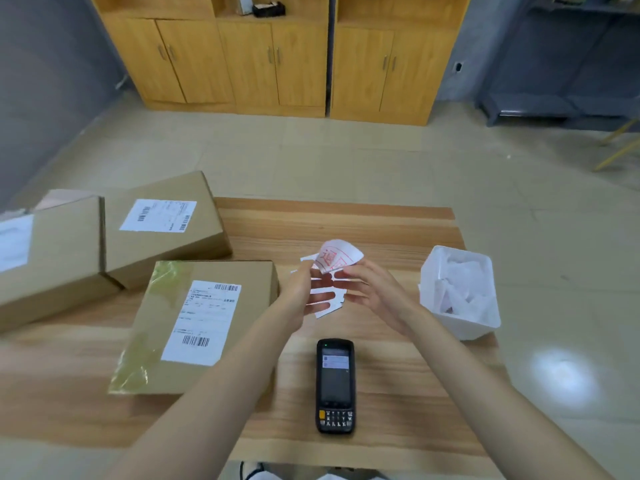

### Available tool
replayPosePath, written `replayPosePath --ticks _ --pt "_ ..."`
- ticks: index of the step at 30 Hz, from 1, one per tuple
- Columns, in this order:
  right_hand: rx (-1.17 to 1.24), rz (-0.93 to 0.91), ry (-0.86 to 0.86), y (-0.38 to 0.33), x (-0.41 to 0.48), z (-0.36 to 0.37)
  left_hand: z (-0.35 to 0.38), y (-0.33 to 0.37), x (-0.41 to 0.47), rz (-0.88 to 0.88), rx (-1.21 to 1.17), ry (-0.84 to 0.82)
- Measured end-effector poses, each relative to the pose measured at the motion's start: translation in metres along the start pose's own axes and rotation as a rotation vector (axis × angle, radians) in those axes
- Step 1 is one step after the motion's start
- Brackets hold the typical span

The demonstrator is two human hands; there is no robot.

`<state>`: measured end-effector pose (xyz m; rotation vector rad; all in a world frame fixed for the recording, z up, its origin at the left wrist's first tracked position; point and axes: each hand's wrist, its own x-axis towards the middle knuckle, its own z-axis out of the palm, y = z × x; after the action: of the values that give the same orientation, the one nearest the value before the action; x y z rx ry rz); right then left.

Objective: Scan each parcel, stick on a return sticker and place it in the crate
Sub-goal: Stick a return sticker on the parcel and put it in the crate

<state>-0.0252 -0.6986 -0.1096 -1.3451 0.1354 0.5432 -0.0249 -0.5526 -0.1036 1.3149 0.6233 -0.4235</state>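
Both my hands are raised over the middle of the wooden table point(398, 237). My left hand point(304, 289) and my right hand point(367, 289) pinch a white return sticker point(337, 256) with red print, which curls upward between them. Beneath the hands lie several more white stickers point(325, 310) on the table. A brown cardboard parcel point(166, 320) with a white barcode label lies just left of my left forearm. A black handheld scanner point(335, 386) lies face up on the table in front of me, with its screen lit.
Two more brown parcels lie at the table's back left: one with a label point(162, 230) and one at the far left point(52, 258). A white bin point(462, 292) holding paper scraps stands at the right edge. Yellow wooden cabinets point(277, 57) line the far wall.
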Motion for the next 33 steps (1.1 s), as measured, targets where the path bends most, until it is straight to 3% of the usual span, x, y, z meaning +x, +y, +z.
replayPosePath --ticks 6,8,11,16,21,25,33 --pt "0.24 0.052 -0.058 0.016 0.005 0.065 -0.059 -0.014 -0.008 -0.043 -0.042 0.11" --pt "0.131 0.045 -0.016 0.029 0.006 0.089 -0.077 -0.019 -0.013 -0.059 -0.053 0.154" --pt "-0.177 -0.027 0.224 0.05 0.011 0.116 -0.1 -0.027 -0.019 -0.083 -0.028 0.151" --pt "-0.205 0.025 0.373 0.08 0.017 0.137 -0.14 -0.045 -0.02 -0.022 -0.033 0.188" --pt "-0.21 0.071 0.449 0.103 0.011 0.16 -0.159 -0.047 -0.032 0.013 -0.171 0.087" --pt "-0.32 0.098 0.335 0.12 -0.002 0.168 -0.18 -0.066 -0.033 0.058 0.178 0.091" --pt "-0.551 0.107 0.322 0.136 -0.007 0.175 -0.197 -0.094 -0.024 0.098 0.414 0.283"
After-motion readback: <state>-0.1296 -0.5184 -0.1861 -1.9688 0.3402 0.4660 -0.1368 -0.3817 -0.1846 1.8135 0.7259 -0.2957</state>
